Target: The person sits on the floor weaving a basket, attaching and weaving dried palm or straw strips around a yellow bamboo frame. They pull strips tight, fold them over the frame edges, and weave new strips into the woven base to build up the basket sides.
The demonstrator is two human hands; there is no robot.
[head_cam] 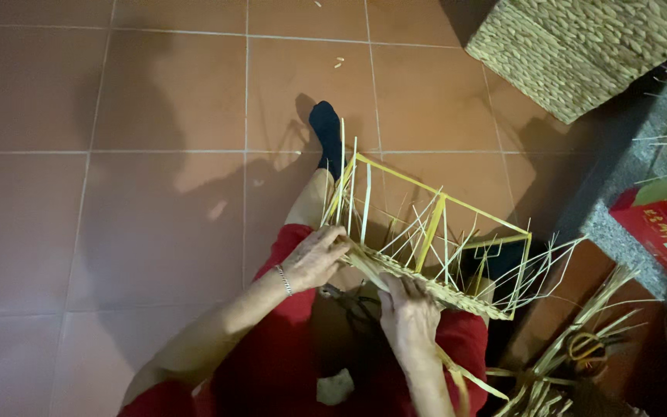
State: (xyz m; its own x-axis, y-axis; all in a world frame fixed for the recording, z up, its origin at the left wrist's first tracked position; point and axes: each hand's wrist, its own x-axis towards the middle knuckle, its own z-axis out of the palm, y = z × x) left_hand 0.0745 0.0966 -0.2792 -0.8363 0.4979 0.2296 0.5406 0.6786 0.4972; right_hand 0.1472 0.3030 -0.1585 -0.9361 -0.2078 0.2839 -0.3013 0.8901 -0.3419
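Terracotta tile floor (117, 193) under a seated person in red, one leg stretched out so the yellow wire frame (441, 224) rests across the lap at working height, with a finished woven basket (580, 54) top right and a bundle of loose straw (557, 371) by the right knee, within reach. Left hand (314, 259) is clamped on the frame's near corner to steady it; right hand (409, 313) pinches the woven straw band (426, 282) along the bottom rim, fingers closed on it.
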